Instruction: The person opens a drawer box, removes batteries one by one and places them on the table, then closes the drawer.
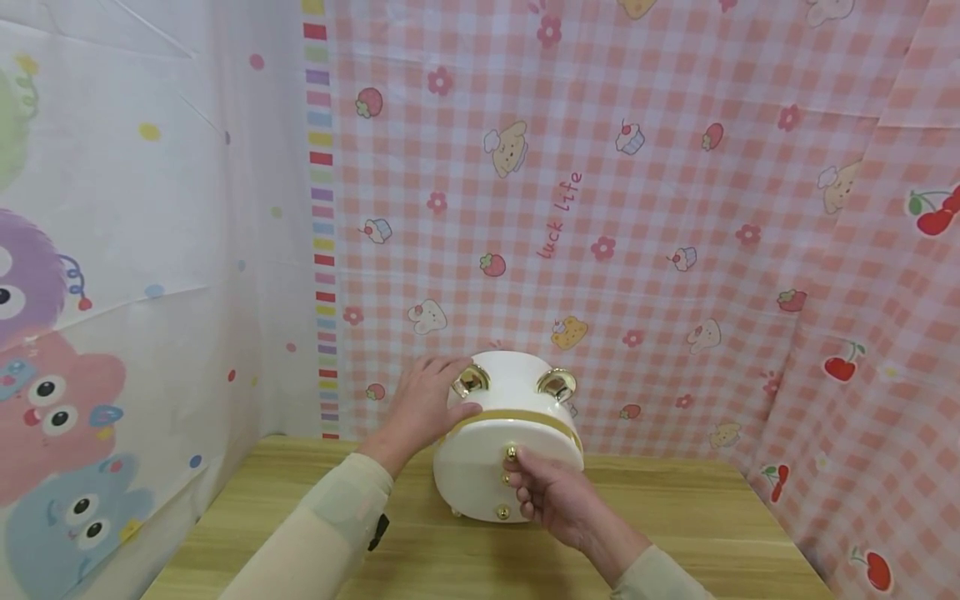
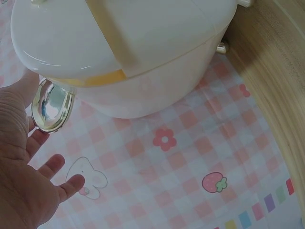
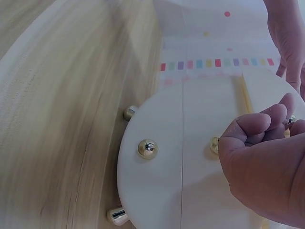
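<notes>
A person's right grip (image 1: 558,502) pinches the top gold knob (image 1: 512,452) of a white box (image 1: 471,468) directly before it on the tabletop (image 1: 667,517); the left grip (image 1: 427,402), spread loosely, touches the box higher up.

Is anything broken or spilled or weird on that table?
Nope, nothing stands out. The white box sits on the table, both its gold ears are on, and I see no spill or crack. The left hand and right hand hide some of it, though.
</notes>
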`<state>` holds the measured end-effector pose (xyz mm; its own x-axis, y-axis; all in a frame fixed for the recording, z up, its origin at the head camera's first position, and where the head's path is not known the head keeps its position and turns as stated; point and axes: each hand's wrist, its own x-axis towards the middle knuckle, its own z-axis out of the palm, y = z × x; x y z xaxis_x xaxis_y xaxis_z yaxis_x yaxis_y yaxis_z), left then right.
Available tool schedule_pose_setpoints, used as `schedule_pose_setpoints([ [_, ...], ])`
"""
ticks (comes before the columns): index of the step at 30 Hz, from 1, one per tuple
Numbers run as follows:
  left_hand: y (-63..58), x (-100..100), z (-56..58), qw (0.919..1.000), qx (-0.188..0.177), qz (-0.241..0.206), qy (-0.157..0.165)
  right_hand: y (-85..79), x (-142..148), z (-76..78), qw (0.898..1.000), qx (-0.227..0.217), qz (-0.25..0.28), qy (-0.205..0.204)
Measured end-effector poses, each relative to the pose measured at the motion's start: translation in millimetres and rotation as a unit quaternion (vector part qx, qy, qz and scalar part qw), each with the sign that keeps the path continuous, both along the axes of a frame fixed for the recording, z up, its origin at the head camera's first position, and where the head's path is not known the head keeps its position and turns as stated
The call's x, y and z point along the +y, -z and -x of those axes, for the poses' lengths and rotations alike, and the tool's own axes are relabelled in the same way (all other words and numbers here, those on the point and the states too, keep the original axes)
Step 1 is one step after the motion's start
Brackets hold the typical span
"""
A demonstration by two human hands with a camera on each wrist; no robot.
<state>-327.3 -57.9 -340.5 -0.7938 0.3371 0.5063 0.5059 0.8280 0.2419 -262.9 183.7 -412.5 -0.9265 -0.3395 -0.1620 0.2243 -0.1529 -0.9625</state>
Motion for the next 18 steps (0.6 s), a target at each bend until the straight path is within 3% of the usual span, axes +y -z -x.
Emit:
schedule_pose_setpoints([
  [18,1.0,-1.0,1.4,0.9999,0.015,0.001,0.007,0.7,-1.5,12.5,1.000,0.006,-0.003,0.007],
])
